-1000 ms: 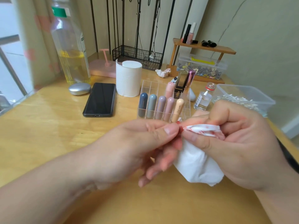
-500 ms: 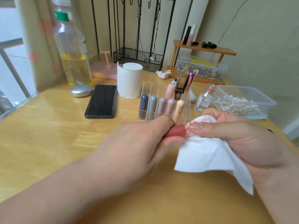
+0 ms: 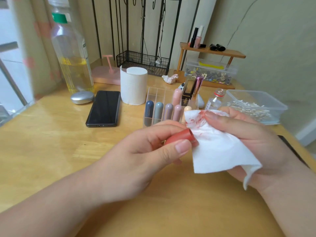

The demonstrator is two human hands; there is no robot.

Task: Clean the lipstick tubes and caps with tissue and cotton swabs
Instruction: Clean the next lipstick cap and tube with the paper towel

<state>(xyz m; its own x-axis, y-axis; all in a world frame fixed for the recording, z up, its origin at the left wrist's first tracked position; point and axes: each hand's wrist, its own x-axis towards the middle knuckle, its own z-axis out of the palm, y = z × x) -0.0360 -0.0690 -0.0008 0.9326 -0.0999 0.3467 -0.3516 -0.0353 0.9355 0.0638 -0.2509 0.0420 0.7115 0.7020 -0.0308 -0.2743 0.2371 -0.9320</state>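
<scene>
My left hand [image 3: 145, 156] grips a red lipstick tube [image 3: 181, 137] between thumb and fingers, its open end pointing right. My right hand [image 3: 248, 135] holds a white tissue [image 3: 217, 146] smeared with red near its top, the thumb pressing the stained part. The tissue touches the tube's end. Behind the hands stands a clear organizer [image 3: 159, 94] with several pastel lipstick tubes [image 3: 168, 112] upright in it. A clear box of cotton swabs [image 3: 253, 106] sits at the right.
On the wooden table [image 3: 51, 137] lie a black phone [image 3: 104, 108], a silver oval case [image 3: 82, 97], a tissue roll [image 3: 133, 86], a tall bottle of yellow liquid [image 3: 73, 53], a small glass vial [image 3: 215, 101] and a crumpled tissue [image 3: 170, 78]. A wooden shelf [image 3: 212, 52] stands behind.
The tissue has come off the tube's end and opened out, showing red smears. More of the red tube is visible in my left hand, and my right thumb has shifted up on the tissue.
</scene>
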